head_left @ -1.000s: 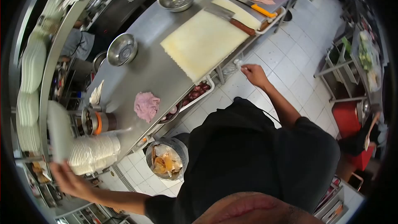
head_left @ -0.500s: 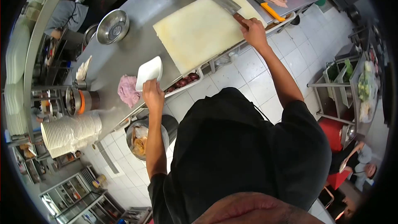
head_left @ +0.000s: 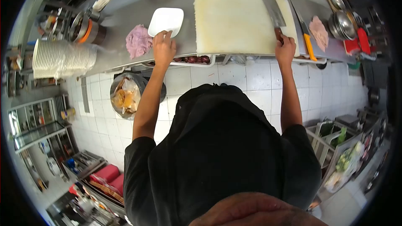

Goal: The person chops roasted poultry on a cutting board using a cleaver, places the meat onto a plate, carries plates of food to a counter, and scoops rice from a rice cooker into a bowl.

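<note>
My right hand (head_left: 285,49) is closed around the brown handle of a cleaver (head_left: 274,12). The cleaver's broad blade lies on the right part of a large white cutting board (head_left: 234,23). At the left, my left hand (head_left: 164,49) has its fingers on the near rim of a white square dish (head_left: 166,20), which appears to rest on the steel counter. A crumpled pink cloth (head_left: 138,42) lies just left of the dish. Right of the board is a knife with a yellow handle (head_left: 309,47).
A pale pink cloth-like piece (head_left: 319,32) and stacked metal bowls (head_left: 343,25) are at the right. Stacked white containers (head_left: 63,58) stand at the left. Red onions (head_left: 197,59) sit in a tray below the counter's edge. A lined bin (head_left: 127,96) stands on the floor.
My view has turned, so the board now lies nearly level across the frame. The right hand keeps the cleaver on the board; the left hand stays at the dish's rim.
</note>
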